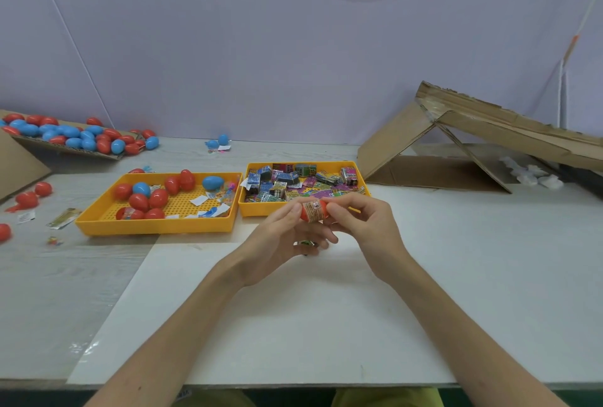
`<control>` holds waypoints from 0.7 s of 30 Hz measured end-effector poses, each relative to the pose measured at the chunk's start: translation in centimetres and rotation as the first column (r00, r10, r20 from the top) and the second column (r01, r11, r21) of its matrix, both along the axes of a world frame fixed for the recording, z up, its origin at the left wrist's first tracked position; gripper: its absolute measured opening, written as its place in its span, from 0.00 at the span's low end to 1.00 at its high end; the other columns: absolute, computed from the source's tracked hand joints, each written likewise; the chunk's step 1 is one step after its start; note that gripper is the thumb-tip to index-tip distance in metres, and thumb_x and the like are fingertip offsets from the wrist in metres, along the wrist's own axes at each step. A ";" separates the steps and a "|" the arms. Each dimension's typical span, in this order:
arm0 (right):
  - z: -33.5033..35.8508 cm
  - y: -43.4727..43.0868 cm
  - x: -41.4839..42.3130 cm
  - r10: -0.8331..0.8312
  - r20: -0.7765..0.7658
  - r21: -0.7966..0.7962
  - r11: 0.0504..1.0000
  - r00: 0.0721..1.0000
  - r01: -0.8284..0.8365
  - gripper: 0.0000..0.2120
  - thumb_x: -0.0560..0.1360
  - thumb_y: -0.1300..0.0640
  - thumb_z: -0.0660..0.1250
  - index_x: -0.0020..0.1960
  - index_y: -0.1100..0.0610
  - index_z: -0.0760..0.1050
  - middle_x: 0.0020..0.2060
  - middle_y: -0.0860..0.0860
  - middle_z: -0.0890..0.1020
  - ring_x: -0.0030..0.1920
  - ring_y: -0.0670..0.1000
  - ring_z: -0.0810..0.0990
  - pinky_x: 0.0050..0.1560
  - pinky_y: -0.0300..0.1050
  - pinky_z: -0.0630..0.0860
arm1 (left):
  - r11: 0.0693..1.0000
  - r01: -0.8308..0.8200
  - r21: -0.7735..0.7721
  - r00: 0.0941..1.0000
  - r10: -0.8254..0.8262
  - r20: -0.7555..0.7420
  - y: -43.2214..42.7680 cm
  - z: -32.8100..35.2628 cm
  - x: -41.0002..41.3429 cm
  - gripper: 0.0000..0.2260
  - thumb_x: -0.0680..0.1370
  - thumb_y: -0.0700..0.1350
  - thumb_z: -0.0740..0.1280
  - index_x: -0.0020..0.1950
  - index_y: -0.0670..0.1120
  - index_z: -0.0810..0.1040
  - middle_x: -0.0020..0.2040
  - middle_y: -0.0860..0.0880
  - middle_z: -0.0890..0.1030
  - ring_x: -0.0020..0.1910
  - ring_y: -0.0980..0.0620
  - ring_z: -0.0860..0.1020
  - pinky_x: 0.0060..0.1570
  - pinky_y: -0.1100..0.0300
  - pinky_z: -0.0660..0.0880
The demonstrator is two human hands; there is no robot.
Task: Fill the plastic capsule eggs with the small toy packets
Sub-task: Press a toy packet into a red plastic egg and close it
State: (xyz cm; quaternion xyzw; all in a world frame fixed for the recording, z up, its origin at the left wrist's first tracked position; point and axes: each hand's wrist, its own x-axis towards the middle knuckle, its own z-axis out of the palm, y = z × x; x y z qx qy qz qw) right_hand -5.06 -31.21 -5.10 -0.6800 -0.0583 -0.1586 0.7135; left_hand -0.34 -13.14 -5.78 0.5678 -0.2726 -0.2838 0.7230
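eggs [138, 201]: glossy smooth plastic
trays [156, 227]: matt yellow plastic, perforated floor
packets [280, 183]: shiny printed foil
box [456, 145]: rough brown cardboard
table [293, 308]: smooth matt white

The printed packet [316, 211] in the red egg [305, 214] bears one digit, 6 or 9. The print on the tray packets [287, 179], at twelve o'clock from it, is illegible.

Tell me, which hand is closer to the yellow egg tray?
Left. The left hand sits just right of the egg tray; the right hand is farther right. Both pinch a red egg.
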 end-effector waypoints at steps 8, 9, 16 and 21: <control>0.0 0.7 -0.2 0.022 0.035 -0.180 0.983 0.999 -0.015 0.13 0.72 0.63 0.76 0.56 0.55 0.83 0.46 0.49 0.86 0.43 0.46 0.84 0.41 0.36 0.77 | 0.999 -0.037 0.007 0.999 0.037 0.010 -0.2 -0.1 0.0 0.23 0.85 0.55 0.54 0.70 0.38 0.67 0.50 0.38 0.83 0.46 0.44 0.80 0.47 0.53 0.74; -0.1 0.6 -0.1 0.005 0.047 -0.193 0.981 0.999 0.004 0.12 0.73 0.63 0.76 0.55 0.55 0.84 0.45 0.48 0.86 0.43 0.45 0.83 0.42 0.36 0.77 | 0.998 -0.051 0.020 0.998 0.051 0.029 -0.3 -0.1 0.0 0.23 0.84 0.55 0.54 0.67 0.37 0.67 0.49 0.38 0.83 0.45 0.44 0.80 0.46 0.53 0.75; 0.0 0.4 -0.1 -0.014 0.106 -0.215 0.976 0.994 0.037 0.07 0.72 0.50 0.73 0.49 0.43 0.84 0.41 0.44 0.86 0.41 0.44 0.84 0.46 0.40 0.81 | 0.967 -0.252 -0.023 0.941 0.251 0.228 -0.2 -0.3 0.3 0.12 0.78 0.48 0.67 0.56 0.43 0.70 0.40 0.45 0.83 0.38 0.48 0.80 0.42 0.55 0.77; -0.4 0.4 0.1 -0.056 0.110 -0.243 0.967 0.992 0.081 0.09 0.75 0.53 0.71 0.54 0.50 0.84 0.42 0.47 0.86 0.42 0.47 0.85 0.44 0.40 0.82 | 0.956 -0.292 -0.003 0.915 0.280 0.291 -0.4 -0.3 0.3 0.09 0.78 0.48 0.66 0.55 0.45 0.72 0.41 0.48 0.84 0.38 0.49 0.81 0.44 0.54 0.78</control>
